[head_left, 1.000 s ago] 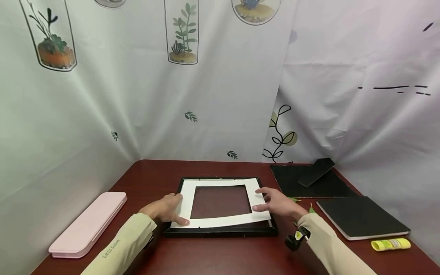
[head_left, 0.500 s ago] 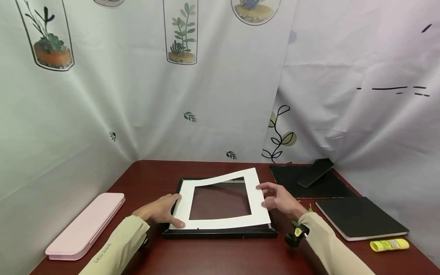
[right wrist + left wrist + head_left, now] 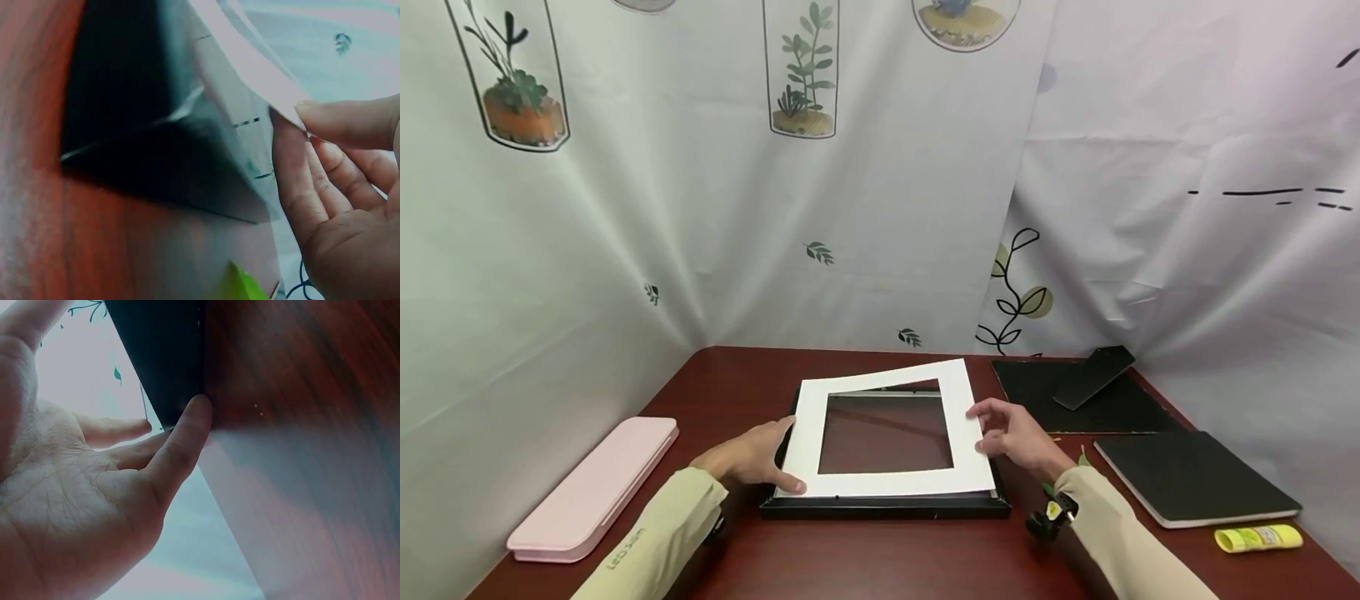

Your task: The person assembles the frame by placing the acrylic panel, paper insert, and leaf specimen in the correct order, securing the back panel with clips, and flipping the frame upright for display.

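A white picture mat (image 3: pixel 958 417) with a rectangular cutout lies tilted over a black picture frame (image 3: pixel 887 508), its far right corner lifted highest. My right hand (image 3: pixel 1018 437) pinches the mat's right edge between thumb and fingers; the right wrist view shows this white edge (image 3: pixel 275 87) above the frame's corner (image 3: pixel 181 125). At the left side, my left hand (image 3: pixel 748 457) is spread along the mat and frame, thumb at the near left corner. In the left wrist view its extended fingers (image 3: pixel 184 440) reach the frame's black side (image 3: pixel 165 362).
On the left lies a pink case (image 3: pixel 598 487). To the right are a black backing board (image 3: pixel 1030 387) with a stand leg (image 3: pixel 1093 377), a black-covered book (image 3: pixel 1198 475) and a yellow glue stick (image 3: pixel 1258 537). A patterned white cloth (image 3: pixel 880 208) hangs behind the table.
The right hand has raised the mat's right side from the frame, far corner highest. The mat's far left corner has now risen as well. The left hand stays at the left side.
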Tool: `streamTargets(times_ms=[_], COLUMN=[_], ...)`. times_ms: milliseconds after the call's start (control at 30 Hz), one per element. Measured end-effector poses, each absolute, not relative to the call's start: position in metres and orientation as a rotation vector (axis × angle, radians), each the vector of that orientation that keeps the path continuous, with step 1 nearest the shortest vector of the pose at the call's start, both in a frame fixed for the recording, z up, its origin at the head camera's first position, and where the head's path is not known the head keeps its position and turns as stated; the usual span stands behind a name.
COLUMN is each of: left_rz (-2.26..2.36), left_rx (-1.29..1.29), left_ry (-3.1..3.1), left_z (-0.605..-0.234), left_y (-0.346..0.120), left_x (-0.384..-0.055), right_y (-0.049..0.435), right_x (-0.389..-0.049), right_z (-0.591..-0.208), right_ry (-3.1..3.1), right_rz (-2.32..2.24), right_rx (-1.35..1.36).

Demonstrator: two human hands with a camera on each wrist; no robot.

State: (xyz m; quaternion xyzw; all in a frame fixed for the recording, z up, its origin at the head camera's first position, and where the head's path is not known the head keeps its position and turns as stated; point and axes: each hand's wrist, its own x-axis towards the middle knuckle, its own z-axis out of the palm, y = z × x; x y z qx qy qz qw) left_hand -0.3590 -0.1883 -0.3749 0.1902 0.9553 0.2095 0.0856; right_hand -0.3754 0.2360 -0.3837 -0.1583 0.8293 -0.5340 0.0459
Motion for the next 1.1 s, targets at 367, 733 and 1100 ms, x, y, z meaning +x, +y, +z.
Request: streamTargets(times_ms=[367, 733, 1100], left_rz=[0.561, 0.511, 0.492], left_rx=[0.549, 0.525, 0.557], left_ry=[2.856, 2.873, 2.861], left_z=[-0.3718, -0.3737, -0.3731], left_y=[-0.1866, -0.1833, -0.1871], left_x=[-0.3629, -0.3642, -0.3647], right_y=[0.2379, 0.2343, 0.2368], right_x=[-0.3801, -0.3783, -0.3782], right_z=[-0.3891, -0.386, -0.3915], right_ry=[2.744, 2.755, 2.698], right_rz=[-1.304, -1.448, -1.335], right_rx=[-0.671, -0.638, -0.719])
